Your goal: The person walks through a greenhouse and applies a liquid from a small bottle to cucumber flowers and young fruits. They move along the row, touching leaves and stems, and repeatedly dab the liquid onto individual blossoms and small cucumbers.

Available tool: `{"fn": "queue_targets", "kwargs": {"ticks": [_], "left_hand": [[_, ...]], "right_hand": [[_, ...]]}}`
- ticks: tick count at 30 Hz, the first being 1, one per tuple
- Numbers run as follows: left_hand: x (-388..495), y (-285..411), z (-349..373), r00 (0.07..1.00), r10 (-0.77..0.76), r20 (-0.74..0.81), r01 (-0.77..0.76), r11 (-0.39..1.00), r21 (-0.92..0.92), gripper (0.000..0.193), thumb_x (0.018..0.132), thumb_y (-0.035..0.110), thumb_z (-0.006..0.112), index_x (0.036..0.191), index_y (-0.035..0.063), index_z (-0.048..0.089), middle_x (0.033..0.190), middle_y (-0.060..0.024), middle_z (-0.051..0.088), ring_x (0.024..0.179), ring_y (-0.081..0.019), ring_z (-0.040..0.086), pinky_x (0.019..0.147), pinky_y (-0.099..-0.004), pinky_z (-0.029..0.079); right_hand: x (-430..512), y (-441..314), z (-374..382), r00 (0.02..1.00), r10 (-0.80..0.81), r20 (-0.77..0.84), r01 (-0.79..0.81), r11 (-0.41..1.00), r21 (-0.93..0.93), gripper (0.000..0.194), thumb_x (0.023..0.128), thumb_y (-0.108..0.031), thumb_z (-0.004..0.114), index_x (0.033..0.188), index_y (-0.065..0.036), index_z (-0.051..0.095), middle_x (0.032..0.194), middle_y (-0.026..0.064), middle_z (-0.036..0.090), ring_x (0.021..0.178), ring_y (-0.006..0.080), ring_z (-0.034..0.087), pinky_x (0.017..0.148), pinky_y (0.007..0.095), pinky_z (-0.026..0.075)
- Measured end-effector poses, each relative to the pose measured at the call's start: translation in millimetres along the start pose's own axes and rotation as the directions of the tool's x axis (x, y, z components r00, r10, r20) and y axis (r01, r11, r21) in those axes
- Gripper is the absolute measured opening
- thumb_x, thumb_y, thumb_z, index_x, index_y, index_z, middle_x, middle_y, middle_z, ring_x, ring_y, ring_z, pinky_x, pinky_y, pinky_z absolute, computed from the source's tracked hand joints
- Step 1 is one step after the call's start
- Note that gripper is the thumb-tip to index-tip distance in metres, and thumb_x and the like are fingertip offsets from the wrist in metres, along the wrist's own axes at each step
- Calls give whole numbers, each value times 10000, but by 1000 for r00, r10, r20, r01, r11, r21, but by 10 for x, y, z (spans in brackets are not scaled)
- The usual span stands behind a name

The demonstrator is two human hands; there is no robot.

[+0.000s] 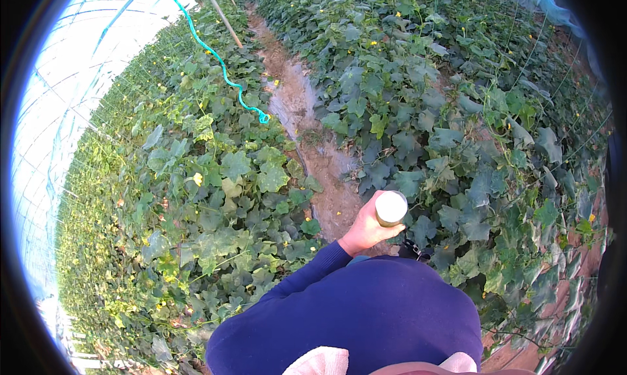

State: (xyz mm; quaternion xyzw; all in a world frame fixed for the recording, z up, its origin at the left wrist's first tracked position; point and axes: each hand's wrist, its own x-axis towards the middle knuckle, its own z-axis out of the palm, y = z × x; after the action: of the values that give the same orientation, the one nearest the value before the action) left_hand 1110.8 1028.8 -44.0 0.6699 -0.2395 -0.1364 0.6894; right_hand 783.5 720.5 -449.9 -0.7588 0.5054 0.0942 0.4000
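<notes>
My left hand (368, 224), in a dark blue sleeve, is wrapped around a cup-like container (391, 208) with a round white top, in front of my chest. The container stands out over the dirt path and the leaves at its right. What is inside it cannot be told. My right hand is out of view. Low on the right of my body, a small dark object with a buckle-like part (414, 250) shows beside the leaves. Leafy vines with yellow flowers (197, 179) grow at both sides.
A narrow dirt path (325, 171) runs ahead between dense vine rows. A turquoise rope (225, 73) hangs with a knotted end above the left row. A slanted pole (223, 15) stands farther ahead. Thin strings (531, 49) rise from the right row. Greenhouse film (59, 76) curves along the left.
</notes>
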Motion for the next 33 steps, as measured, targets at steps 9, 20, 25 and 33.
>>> {"fn": "queue_targets", "kwargs": {"ticks": [9,20,25,33], "left_hand": [[-56,41,204,998,7,65,-3,998,-69,617,749,50,869,1276,69,548,1184,-24,602,1132,-137,576,1015,-322,466],[-142,3,289,995,81,53,-82,997,14,609,762,71,868,1270,84,533,1162,-31,631,1113,-138,592,993,-334,489],[-168,3,283,997,63,46,-64,998,24,617,755,69,873,1270,87,533,1157,-29,632,1110,-137,595,986,-334,493],[-109,12,252,994,77,80,-86,990,109,641,739,86,884,1276,74,534,1185,-45,620,1117,-160,602,996,-334,489]], "right_hand": [[-19,78,-84,1000,-3,2,3,1000,8,305,868,-326,635,881,-54,771,864,185,749,843,342,727,777,448,554],[-86,156,-166,1000,-2,4,2,1000,11,325,880,-344,624,874,-53,769,877,192,747,842,361,721,772,460,551],[-148,183,-187,1000,3,-6,-3,1000,19,335,885,-351,619,871,-52,767,883,195,746,842,369,718,769,466,550],[-325,206,-239,1000,17,-22,-16,999,38,350,893,-364,611,866,-51,765,892,200,745,842,383,714,765,475,548]]}}
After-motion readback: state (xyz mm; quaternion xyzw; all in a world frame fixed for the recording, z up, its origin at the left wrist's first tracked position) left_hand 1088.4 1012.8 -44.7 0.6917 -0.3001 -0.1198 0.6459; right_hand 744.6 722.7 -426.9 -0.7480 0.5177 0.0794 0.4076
